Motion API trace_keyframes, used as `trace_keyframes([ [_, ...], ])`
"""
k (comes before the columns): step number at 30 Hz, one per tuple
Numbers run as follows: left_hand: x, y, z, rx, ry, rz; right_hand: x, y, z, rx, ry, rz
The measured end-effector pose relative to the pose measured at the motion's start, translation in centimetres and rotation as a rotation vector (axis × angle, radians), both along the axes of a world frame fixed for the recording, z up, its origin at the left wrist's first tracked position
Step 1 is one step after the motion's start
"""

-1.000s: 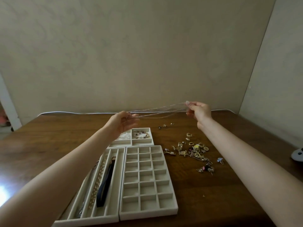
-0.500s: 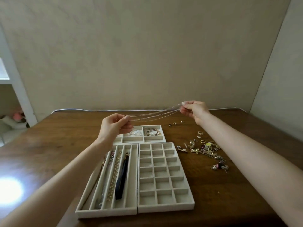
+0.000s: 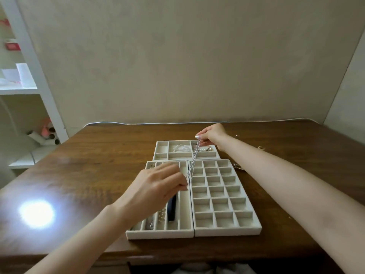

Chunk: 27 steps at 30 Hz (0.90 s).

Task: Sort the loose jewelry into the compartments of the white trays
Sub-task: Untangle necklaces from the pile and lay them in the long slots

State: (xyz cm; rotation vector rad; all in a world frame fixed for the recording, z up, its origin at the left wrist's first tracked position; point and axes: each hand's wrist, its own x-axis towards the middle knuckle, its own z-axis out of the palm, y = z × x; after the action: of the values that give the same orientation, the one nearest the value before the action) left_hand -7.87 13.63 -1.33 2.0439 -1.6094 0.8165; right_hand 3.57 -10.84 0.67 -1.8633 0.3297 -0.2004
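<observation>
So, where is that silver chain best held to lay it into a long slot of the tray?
By its two ends, from above. The silver chain is thin and limp, so a pinch at each end, as the right hand and left hand have now, should keep it taut and roughly in line with the compartments of the long-slot tray.

I see a dark brown wooden table (image 3: 98,175) bearing three white felt-lined trays: long-slot tray (image 3: 158,233) at 7 o'clock, grid tray (image 3: 227,231) at 5, mixed-compartment tray (image 3: 156,151) at 12. Small gold jewelry pieces (image 3: 261,148) lie loose at 2.
</observation>
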Motion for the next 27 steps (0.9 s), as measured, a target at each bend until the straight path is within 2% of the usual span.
trace_keyframes([
  [3,-0.8,0.3,-0.8,0.173,-0.009,-0.009,0.2,1.7,-0.1,-0.101,-0.004,0.052],
  [8,-1.4,0.3,-1.2,0.355,0.082,-0.031,-0.1,3.1,0.0,-0.127,-0.013,0.166],
  [16,-1.4,-0.3,-0.8,0.51,0.218,0.017,-0.8,3.8,-0.8,-0.211,-0.008,0.318],
  [27,-2.2,-0.7,0.1,0.607,0.273,0.06,-1.6,4.2,-0.4,-0.341,-0.016,0.376],
])
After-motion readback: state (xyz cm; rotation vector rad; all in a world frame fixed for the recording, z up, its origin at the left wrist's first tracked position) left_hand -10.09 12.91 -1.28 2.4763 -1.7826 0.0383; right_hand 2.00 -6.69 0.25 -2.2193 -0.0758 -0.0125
